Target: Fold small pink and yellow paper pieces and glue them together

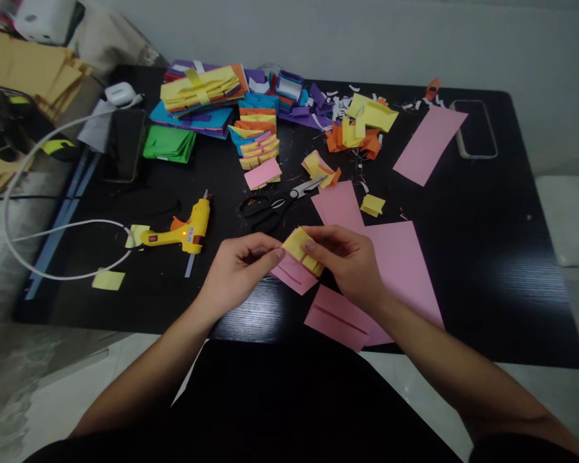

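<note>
Yellow folded paper (295,242) lay between the 2 hands, over pink folded paper (296,275) that jutted out toward the wearer. The yellow piece's long axis appeared to slant from upper left to lower right; covering fingers left this uncertain. Right hand (347,260) was nearer the yellow: thumb pressed on its face, fingers curled behind. Left hand (244,267) pinched the pink's upper-left edge, thumb against index. Beyond: 1 pair of scissors (280,204), 1 yellow glue gun (196,226). Gun label present, too small to read; no brand legible.
</note>
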### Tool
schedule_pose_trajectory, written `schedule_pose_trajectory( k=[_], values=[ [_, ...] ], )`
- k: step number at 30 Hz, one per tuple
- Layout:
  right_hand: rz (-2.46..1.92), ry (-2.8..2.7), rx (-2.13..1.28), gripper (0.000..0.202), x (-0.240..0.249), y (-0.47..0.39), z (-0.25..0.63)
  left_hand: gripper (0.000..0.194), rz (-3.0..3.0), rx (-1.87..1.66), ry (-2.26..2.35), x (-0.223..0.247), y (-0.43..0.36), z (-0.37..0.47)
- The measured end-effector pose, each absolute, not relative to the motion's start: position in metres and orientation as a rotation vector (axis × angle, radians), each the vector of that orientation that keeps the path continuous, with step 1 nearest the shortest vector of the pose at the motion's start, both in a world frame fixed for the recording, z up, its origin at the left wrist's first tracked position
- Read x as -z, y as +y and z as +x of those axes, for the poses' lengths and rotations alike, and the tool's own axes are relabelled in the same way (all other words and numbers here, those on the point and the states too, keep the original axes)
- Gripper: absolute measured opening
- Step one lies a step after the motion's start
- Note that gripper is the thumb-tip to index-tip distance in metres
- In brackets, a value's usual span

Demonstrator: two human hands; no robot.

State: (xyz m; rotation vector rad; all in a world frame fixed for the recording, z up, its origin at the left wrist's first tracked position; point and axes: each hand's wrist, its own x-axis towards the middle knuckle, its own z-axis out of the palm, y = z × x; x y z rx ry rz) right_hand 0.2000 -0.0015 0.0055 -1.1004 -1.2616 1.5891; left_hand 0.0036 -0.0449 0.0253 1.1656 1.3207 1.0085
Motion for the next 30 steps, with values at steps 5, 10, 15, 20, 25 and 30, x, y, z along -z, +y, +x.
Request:
schedule_pose_trajectory(
  k=[5,10,15,20,25,30],
  values=[
    [-1.109,-1.274,-1.557,0.021,-0.006,-0.002,0.200,0.011,1.167,-1.026,1.337,-0.024,-0.046,0.004],
    [-1.083,-1.404,-1.480,0.020,-0.001,-0.001,0.201,0.011,1.198,-1.033,1.364,-0.026,-0.046,0.004],
    [-1.033,-1.705,-0.913,0.020,-0.001,-0.005,0.200,0.013,1.295,-1.016,1.408,-0.028,-0.047,0.008],
    [-0.918,-1.877,-0.687,0.012,-0.006,-0.012,0.196,0.011,1.486,-1.016,1.449,-0.028,-0.050,0.012],
    [-0.886,-1.925,-0.736,0.015,-0.004,-0.013,0.196,0.010,1.610,-1.015,1.453,-0.026,-0.052,0.012],
    [-0.829,-1.989,-0.649,0.020,-0.002,-0.014,0.197,0.009,1.702,-1.022,1.448,-0.025,-0.052,0.013]
  ],
)
